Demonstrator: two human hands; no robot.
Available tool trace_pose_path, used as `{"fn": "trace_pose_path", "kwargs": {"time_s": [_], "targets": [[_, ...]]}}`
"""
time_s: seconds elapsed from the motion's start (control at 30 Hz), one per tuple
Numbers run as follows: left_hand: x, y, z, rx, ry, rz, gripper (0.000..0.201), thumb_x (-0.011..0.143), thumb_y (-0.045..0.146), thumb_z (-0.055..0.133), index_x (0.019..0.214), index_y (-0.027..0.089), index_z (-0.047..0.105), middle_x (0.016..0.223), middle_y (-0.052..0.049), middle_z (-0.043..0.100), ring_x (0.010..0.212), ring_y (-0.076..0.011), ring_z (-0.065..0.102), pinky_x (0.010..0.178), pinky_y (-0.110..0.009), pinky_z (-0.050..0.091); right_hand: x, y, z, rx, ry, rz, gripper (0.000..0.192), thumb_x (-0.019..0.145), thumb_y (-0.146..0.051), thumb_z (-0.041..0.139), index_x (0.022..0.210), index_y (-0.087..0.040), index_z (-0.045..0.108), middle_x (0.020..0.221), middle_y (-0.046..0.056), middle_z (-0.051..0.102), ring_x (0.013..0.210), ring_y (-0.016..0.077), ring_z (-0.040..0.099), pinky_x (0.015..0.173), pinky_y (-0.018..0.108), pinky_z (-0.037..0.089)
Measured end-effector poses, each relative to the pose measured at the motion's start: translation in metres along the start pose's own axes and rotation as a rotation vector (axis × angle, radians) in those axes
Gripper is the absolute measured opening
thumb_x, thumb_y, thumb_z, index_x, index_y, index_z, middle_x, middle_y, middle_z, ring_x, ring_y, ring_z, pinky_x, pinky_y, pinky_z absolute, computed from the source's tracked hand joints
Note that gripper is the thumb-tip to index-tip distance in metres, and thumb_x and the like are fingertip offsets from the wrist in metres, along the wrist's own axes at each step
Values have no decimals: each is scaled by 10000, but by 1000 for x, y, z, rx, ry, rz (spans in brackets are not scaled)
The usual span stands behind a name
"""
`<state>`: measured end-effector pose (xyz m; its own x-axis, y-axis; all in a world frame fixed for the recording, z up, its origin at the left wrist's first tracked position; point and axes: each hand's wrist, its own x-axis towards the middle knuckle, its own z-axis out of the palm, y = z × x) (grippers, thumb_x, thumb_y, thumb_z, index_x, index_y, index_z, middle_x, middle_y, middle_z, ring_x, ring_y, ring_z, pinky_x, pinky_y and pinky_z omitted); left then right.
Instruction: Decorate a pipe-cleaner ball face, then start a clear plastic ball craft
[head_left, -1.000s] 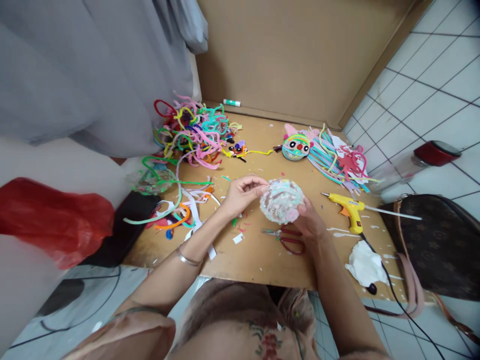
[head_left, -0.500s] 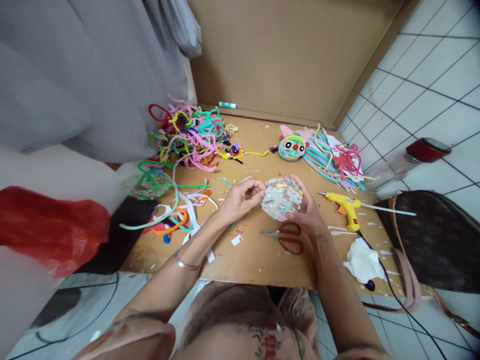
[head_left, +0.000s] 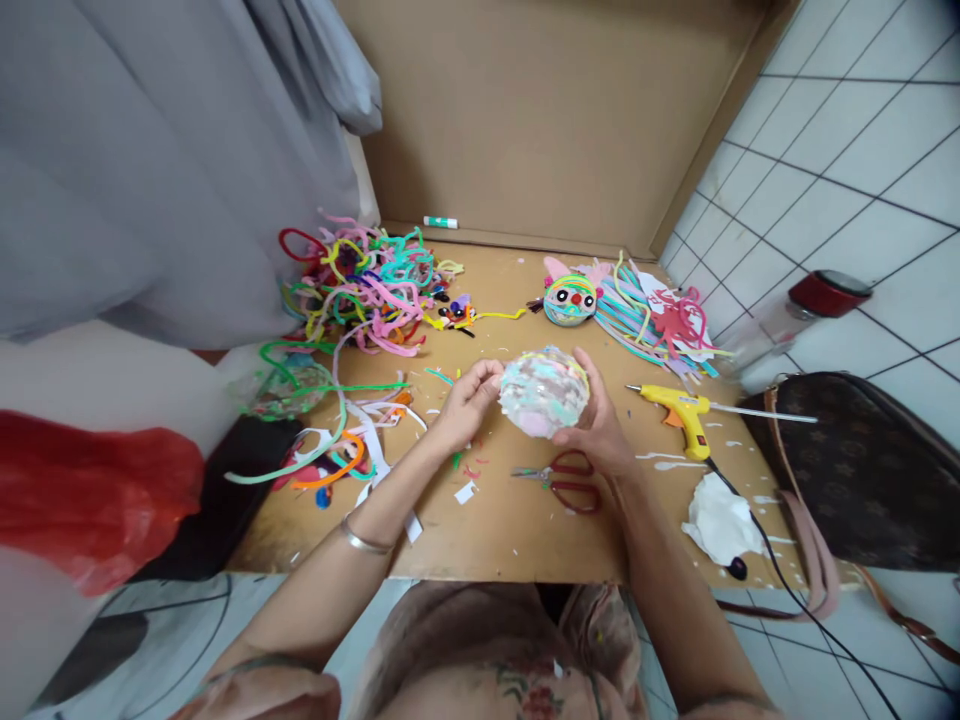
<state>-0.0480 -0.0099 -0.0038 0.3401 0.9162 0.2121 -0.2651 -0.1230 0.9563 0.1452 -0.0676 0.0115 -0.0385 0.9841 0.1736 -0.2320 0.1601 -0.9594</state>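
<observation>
A round, partly see-through ball-like piece [head_left: 544, 393] with pastel pink, mint and yellow patches is raised over the middle of the table. My right hand [head_left: 600, 425] grips it from the right, thumb low and fingers up along its far side. At the left edge, my left hand [head_left: 466, 405] has its fingers pinched together against the rim; whether a small bit lies between them is hidden. Just below the ball, red-handled scissors [head_left: 574, 482] lie on the table, blades pointing left. To the right rests a yellow hot glue gun [head_left: 686, 412] with a glue stick in its back.
A heap of coloured pipe cleaners [head_left: 367, 285] covers the back left. An owl-like craft face [head_left: 570, 298] sits at the back right. Crumpled white tissue [head_left: 721, 520], a brown handbag [head_left: 862, 470] and a clear bottle with red lid [head_left: 829, 293] stand on the right.
The ball has been turned in my hands, showing a smoother, more see-through side. My left fingers have come against its left edge. The whole view has shifted slightly.
</observation>
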Motion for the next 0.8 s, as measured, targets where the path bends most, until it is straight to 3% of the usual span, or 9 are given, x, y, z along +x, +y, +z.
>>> {"fn": "trace_pose_path", "kwargs": {"time_s": [0.1, 0.3, 0.53, 0.8], "targets": [[2, -3, 2, -208, 26, -155, 534, 652, 611, 839, 836, 183, 577, 694, 46, 554, 615, -94, 496, 636, -232, 432, -3, 0, 3, -116, 19, -40, 1194, 475, -415, 990, 1510, -305, 404, 1599, 93, 425, 1499, 325, 386, 1271, 499, 260], [1, -8, 0, -321, -12, -267, 436, 606, 407, 905, 856, 172, 636, 800, -26, 702, 723, -159, 660, 715, -291, 531, -6, 2, 3, -237, 23, -115, 1113, 501, -418, 981, 1478, -312, 458, 1584, 84, 431, 1499, 337, 369, 1273, 520, 245], [1, -12, -4, -290, 12, -241, 506, 600, 423, 912, 966, 184, 656, 859, -32, 725, 774, -173, 683, 757, -304, 537, -6, 1, 3, -208, -13, -196, 892, 573, -397, 955, 1370, -318, 562, 1552, 71, 476, 1496, 321, 383, 1272, 510, 258], [3, -12, -1, -199, 100, -126, 508, 607, 517, 888, 875, 203, 593, 757, 30, 638, 618, -101, 547, 632, -237, 458, -7, -2, 4, -172, -19, -103, 1104, 557, -403, 959, 1513, -317, 413, 1631, 82, 375, 1534, 336, 316, 1280, 549, 209]]}}
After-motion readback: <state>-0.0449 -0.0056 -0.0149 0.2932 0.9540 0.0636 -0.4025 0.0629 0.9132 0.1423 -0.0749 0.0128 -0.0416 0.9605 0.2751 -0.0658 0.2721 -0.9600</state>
